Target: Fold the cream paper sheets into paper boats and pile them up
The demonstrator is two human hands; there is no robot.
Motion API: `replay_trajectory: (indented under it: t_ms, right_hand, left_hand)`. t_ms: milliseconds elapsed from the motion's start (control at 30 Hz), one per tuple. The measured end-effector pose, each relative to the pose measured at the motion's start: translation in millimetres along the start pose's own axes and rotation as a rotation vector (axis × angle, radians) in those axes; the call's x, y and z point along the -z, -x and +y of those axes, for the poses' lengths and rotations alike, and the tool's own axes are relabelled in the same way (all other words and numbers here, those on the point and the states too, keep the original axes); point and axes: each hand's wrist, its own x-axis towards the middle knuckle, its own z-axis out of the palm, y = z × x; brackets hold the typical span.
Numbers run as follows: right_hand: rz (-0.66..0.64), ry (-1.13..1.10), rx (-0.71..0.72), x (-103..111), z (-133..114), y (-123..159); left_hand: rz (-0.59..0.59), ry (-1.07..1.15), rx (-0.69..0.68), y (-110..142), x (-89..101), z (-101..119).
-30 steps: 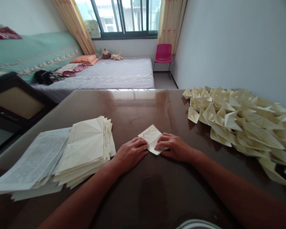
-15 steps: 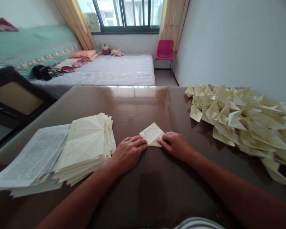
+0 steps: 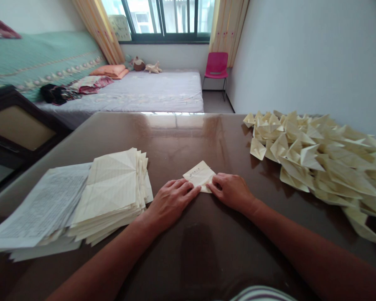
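Observation:
A small folded sheet of cream paper (image 3: 199, 172) with a line of print lies on the brown tabletop, between my hands. My left hand (image 3: 172, 198) rests at its lower left, thumb and fingers pressing along the near edge. At the right corner my right hand (image 3: 232, 189) has its fingers curled, thumb and forefinger closed on the paper. The near part of the sheet is partly hidden under the fingertips.
On the left lie a stack of creased cream paper (image 3: 113, 184) and printed white sheets (image 3: 44, 205). A large heap of folded paper boats (image 3: 319, 154) covers the right side of the glossy table (image 3: 188, 142). Beyond are a bed (image 3: 163, 90) and a pink chair (image 3: 216, 66).
The near corner of the paper has been folded up, making the sheet shorter. My left hand's thumb has slid right along the near edge. The view has tipped slightly downward.

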Motion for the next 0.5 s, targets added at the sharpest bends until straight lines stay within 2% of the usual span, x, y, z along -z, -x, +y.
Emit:
replay_trajectory:
  t_ms: [400, 500]
  right_hand:
    - [-0.049, 0.026, -0.022, 3.9, -2.6, -0.7]
    - [0.007, 0.04, -0.012, 2.7, -3.9, 1.0]
  left_hand:
    - [-0.027, -0.067, 0.026, -2.8, 2.7, 6.6]
    - [-0.026, -0.068, 0.034, -2.9, 2.3, 7.1]
